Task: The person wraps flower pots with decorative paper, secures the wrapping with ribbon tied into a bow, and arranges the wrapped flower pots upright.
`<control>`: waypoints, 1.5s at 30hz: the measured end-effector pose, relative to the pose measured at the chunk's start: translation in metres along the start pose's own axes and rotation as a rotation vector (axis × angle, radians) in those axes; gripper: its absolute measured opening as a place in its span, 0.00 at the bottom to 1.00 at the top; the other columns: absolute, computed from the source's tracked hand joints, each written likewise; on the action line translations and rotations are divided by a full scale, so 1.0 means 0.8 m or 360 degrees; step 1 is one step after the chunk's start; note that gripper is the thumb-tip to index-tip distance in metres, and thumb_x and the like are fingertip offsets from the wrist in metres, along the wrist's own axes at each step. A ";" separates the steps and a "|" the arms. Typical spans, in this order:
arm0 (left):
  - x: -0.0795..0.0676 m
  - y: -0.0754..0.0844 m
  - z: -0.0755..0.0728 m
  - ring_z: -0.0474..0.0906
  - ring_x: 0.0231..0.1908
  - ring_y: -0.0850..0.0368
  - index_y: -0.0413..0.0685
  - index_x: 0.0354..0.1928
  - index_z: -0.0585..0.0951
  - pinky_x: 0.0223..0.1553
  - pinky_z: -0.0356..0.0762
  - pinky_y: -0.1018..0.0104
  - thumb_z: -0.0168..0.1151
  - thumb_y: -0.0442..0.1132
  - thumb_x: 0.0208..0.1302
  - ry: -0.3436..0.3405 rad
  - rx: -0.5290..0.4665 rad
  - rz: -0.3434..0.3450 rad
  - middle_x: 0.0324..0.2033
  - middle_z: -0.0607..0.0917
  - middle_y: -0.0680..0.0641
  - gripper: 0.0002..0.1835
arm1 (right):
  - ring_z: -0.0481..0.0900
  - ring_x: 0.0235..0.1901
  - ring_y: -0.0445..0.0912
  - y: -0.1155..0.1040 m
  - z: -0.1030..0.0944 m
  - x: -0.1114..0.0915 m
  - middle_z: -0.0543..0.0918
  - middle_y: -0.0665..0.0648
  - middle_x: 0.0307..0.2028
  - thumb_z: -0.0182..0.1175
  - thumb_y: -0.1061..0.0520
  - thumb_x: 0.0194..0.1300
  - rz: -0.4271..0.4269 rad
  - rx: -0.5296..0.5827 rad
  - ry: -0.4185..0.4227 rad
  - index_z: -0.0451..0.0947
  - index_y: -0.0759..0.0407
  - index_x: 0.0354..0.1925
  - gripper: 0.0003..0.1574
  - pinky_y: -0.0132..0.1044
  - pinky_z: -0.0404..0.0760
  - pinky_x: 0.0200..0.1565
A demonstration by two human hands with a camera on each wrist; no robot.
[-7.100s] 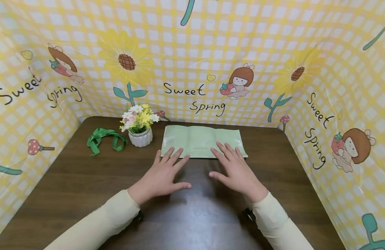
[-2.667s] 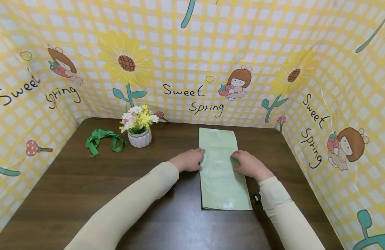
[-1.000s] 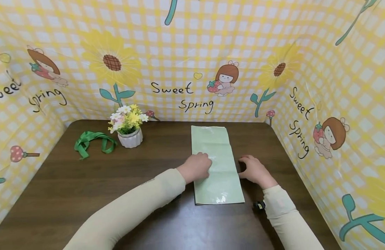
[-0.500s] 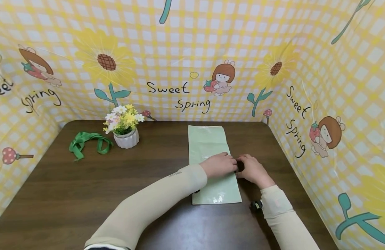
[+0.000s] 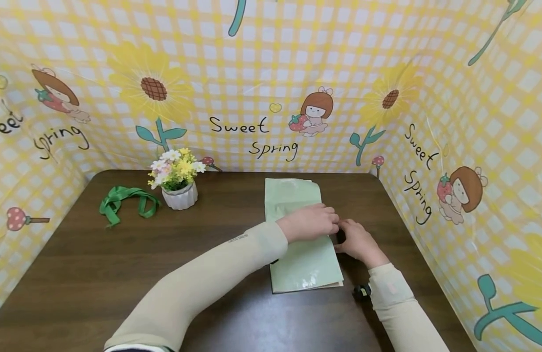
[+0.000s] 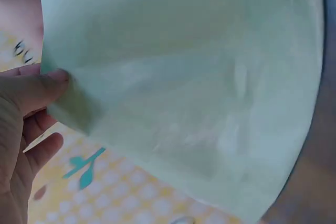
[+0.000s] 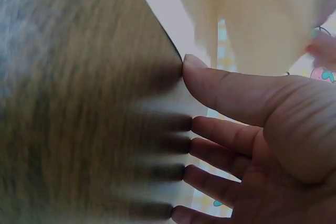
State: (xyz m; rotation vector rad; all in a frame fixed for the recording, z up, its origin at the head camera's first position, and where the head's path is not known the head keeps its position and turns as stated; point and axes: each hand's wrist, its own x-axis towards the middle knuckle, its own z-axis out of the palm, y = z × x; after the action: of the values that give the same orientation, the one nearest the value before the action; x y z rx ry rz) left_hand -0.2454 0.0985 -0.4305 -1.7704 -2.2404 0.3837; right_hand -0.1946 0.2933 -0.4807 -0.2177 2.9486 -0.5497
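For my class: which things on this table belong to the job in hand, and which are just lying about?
In the job:
light green paper, its edge pinched by the left hand, right hand alongside

Apparently lying about:
green ribbon
potted flowers

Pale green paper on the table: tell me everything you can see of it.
The pale green paper is oblong, creased and glossy in patches, with a paler inner side. It lies on the dark table, long sides running front to back. The left hand pinches its upper layer, which curves up at the right edge; the right hand appears to have its thumb at a lower layer's edge.
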 end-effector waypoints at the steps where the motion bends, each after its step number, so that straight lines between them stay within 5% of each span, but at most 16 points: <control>1: -0.006 -0.005 -0.011 0.75 0.55 0.58 0.61 0.54 0.86 0.57 0.73 0.65 0.60 0.41 0.75 -0.0008 -0.0041 -0.0005 0.54 0.84 0.57 0.12 | 0.71 0.63 0.68 -0.001 0.000 0.001 0.74 0.69 0.65 0.77 0.49 0.56 -0.0009 0.0003 -0.0007 0.75 0.64 0.66 0.44 0.64 0.76 0.57; 6: -0.056 -0.030 -0.059 0.78 0.47 0.56 0.58 0.47 0.88 0.50 0.76 0.65 0.62 0.35 0.73 0.0018 -0.0130 -0.0036 0.44 0.85 0.55 0.10 | 0.68 0.66 0.69 -0.004 0.000 0.001 0.71 0.70 0.68 0.75 0.47 0.58 -0.0008 0.0016 -0.0045 0.75 0.65 0.66 0.43 0.65 0.73 0.60; 10: -0.105 -0.044 -0.080 0.75 0.36 0.56 0.55 0.33 0.84 0.41 0.74 0.65 0.61 0.30 0.71 0.0161 -0.0170 -0.0059 0.32 0.80 0.54 0.11 | 0.66 0.67 0.69 -0.002 0.000 -0.001 0.70 0.70 0.68 0.76 0.48 0.58 0.0035 0.0009 -0.0046 0.74 0.66 0.66 0.43 0.65 0.71 0.62; 16: -0.202 -0.052 -0.070 0.69 0.29 0.58 0.56 0.25 0.76 0.33 0.71 0.64 0.64 0.26 0.62 0.0358 -0.0321 -0.0201 0.27 0.74 0.56 0.16 | 0.65 0.68 0.69 0.000 0.004 -0.006 0.69 0.70 0.70 0.75 0.48 0.59 0.0041 0.0051 -0.0091 0.73 0.66 0.67 0.45 0.66 0.70 0.63; 19: -0.252 -0.056 -0.059 0.73 0.33 0.56 0.55 0.30 0.78 0.37 0.74 0.62 0.65 0.23 0.56 0.0345 -0.0303 -0.0294 0.30 0.76 0.55 0.16 | 0.65 0.68 0.69 0.000 0.004 -0.009 0.69 0.70 0.70 0.75 0.47 0.59 0.0039 0.0045 -0.0098 0.73 0.66 0.67 0.45 0.66 0.70 0.62; 24: -0.319 -0.053 -0.038 0.78 0.38 0.55 0.50 0.40 0.86 0.39 0.80 0.62 0.69 0.24 0.61 0.0222 -0.0274 -0.0446 0.36 0.83 0.52 0.12 | 0.64 0.68 0.70 -0.001 0.001 -0.010 0.69 0.71 0.70 0.75 0.48 0.59 0.0042 0.0038 -0.0101 0.73 0.66 0.68 0.45 0.66 0.71 0.62; 33: -0.365 -0.037 0.019 0.76 0.35 0.55 0.52 0.37 0.87 0.35 0.78 0.62 0.69 0.24 0.60 0.0003 -0.0388 -0.0555 0.32 0.80 0.52 0.13 | 0.64 0.68 0.70 -0.003 -0.002 -0.007 0.69 0.72 0.69 0.76 0.48 0.58 0.0040 0.0043 -0.0103 0.73 0.67 0.67 0.45 0.65 0.71 0.63; 40: -0.378 -0.025 0.052 0.77 0.44 0.53 0.51 0.38 0.87 0.43 0.80 0.61 0.66 0.22 0.62 0.0002 -0.0493 -0.0512 0.41 0.83 0.49 0.14 | 0.65 0.68 0.71 -0.006 -0.001 -0.008 0.69 0.73 0.69 0.76 0.48 0.58 0.0037 0.0030 -0.0108 0.73 0.68 0.67 0.45 0.65 0.70 0.63; 45: -0.378 -0.021 0.052 0.81 0.47 0.52 0.48 0.46 0.85 0.48 0.83 0.56 0.67 0.31 0.67 -0.0111 -0.0693 -0.0746 0.46 0.84 0.47 0.08 | 0.65 0.67 0.71 -0.010 -0.003 -0.006 0.69 0.74 0.68 0.76 0.48 0.58 0.0019 -0.0011 -0.0105 0.74 0.69 0.66 0.44 0.64 0.70 0.64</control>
State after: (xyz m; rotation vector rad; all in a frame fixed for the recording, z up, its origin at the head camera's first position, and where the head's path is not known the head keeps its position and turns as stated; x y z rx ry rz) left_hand -0.2078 -0.2012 -0.4756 -1.3333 -2.8472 -0.1534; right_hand -0.1897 0.2876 -0.4748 -0.2147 2.8865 -0.5206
